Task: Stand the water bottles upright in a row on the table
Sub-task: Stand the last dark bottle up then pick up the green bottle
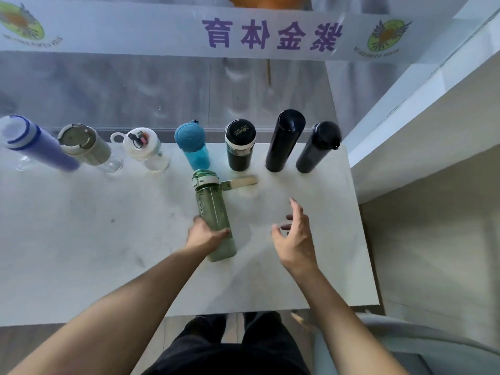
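A green see-through bottle (213,212) with a tan strap stands apart on the white table (81,239), in front of the row. My left hand (203,234) grips its lower body. My right hand (295,234) hovers to the right of it, fingers spread, holding nothing. Along the table's far edge several bottles stand upright in a row: a purple one (35,144), a grey-lidded one (86,147), a clear white-lidded one (146,150), a teal one (193,144), a black flask with a white ring (239,144), a tall black one (284,142) and a dark navy one (319,147).
A glass partition with a white banner (270,33) rises right behind the row. A white ledge (419,117) borders the table on the right. The table's near edge runs just above my dark trousers (230,347).
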The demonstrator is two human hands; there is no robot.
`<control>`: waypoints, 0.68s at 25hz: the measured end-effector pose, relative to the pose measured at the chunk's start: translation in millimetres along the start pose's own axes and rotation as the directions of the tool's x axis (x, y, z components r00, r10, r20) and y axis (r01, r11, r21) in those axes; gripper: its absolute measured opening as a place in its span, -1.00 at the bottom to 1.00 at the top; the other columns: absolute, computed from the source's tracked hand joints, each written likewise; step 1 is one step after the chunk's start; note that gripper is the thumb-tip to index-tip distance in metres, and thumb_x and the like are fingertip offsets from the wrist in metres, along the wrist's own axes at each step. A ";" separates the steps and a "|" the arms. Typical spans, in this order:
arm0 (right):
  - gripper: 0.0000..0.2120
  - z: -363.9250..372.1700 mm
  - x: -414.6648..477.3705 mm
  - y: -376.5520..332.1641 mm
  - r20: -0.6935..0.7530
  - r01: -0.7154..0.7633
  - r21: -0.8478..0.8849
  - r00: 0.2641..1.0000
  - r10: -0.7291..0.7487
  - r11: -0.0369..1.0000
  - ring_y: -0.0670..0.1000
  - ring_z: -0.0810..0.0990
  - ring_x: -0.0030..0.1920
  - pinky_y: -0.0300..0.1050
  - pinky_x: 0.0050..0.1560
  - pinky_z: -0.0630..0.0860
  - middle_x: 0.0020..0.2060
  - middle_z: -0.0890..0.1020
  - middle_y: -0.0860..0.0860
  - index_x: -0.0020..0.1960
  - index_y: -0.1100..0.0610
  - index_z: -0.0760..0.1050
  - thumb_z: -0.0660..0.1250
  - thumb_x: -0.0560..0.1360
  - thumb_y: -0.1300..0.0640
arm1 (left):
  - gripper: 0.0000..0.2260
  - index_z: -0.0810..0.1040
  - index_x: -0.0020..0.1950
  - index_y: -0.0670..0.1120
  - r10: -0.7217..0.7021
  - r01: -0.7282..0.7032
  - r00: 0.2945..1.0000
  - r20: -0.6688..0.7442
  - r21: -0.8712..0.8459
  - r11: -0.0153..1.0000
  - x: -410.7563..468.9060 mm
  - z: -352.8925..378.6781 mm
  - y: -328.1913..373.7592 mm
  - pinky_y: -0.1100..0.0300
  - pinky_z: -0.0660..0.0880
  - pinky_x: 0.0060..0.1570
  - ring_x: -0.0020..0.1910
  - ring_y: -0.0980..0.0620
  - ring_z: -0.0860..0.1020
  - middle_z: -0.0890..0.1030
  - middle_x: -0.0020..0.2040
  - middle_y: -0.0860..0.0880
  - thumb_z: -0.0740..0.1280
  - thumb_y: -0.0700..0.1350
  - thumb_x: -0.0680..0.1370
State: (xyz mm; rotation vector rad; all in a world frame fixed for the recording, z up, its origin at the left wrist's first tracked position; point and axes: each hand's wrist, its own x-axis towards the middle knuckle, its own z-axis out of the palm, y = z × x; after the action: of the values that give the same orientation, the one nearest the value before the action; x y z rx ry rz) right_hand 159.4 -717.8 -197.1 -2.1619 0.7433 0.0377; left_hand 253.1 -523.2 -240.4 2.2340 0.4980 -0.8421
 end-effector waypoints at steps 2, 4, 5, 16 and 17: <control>-0.31 5.6 -14.1 -4.2 0.015 0.003 0.009 1.000 -0.003 1.000 -0.02 0.59 0.05 -0.05 0.15 0.58 0.15 0.44 0.00 0.58 -0.03 0.17 0.40 0.54 0.12 | -0.34 0.34 0.31 -0.11 0.044 -0.042 0.998 0.050 -0.047 0.998 2.0 -2.7 -6.7 0.00 0.54 0.13 0.09 -0.15 0.54 0.55 0.18 -0.15 0.56 0.06 0.35; -0.34 7.6 -23.9 -7.8 -0.006 0.020 0.021 1.000 -0.020 1.000 -0.01 0.59 0.03 -0.04 0.15 0.57 0.13 0.45 0.01 0.56 -0.01 0.22 0.40 0.54 0.13 | -0.34 0.32 0.32 -0.08 0.142 -0.136 0.986 0.090 -0.072 0.988 -4.0 -4.2 -13.7 0.07 0.52 0.10 0.09 -0.11 0.53 0.55 0.13 -0.10 0.56 0.01 0.35; -0.35 7.9 -27.7 -10.4 -0.024 0.024 0.025 0.999 -0.024 0.999 0.00 0.60 0.03 -0.02 0.16 0.58 0.12 0.46 0.01 0.55 0.00 0.24 0.41 0.53 0.12 | -0.32 0.30 0.34 -0.06 0.199 -0.190 0.974 0.108 -0.089 0.978 -10.4 -4.4 -18.3 0.08 0.51 0.09 0.09 -0.10 0.54 0.54 0.11 -0.08 0.56 -0.02 0.34; -0.18 -1.8 -19.1 -40.9 -0.044 0.037 0.156 0.999 -0.031 0.987 -0.05 0.52 0.22 -0.09 0.28 0.50 0.23 0.51 -0.05 0.45 -0.11 0.31 0.53 0.30 -0.29 | -0.20 0.20 0.46 0.15 0.619 -0.638 0.759 0.203 0.040 0.769 -66.0 4.9 -47.1 0.14 0.48 0.14 0.16 0.02 0.50 0.48 0.24 0.03 0.55 -0.05 0.33; -0.18 -4.5 -17.0 -39.2 -0.058 0.032 0.171 0.998 -0.022 0.985 -0.04 0.54 0.21 -0.06 0.27 0.52 0.21 0.54 -0.05 0.42 -0.10 0.35 0.55 0.26 -0.29 | -0.20 0.19 0.48 0.15 0.633 -0.659 0.742 0.222 0.067 0.749 -65.5 1.1 -44.1 0.16 0.47 0.16 0.18 0.02 0.49 0.46 0.28 0.01 0.54 -0.04 0.35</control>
State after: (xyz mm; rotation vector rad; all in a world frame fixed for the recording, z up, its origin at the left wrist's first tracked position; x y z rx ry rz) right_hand 164.9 -693.8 -162.0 -2.0143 0.7217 -0.0983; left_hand 181.4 -500.5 -216.5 2.1884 -0.4451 -0.7006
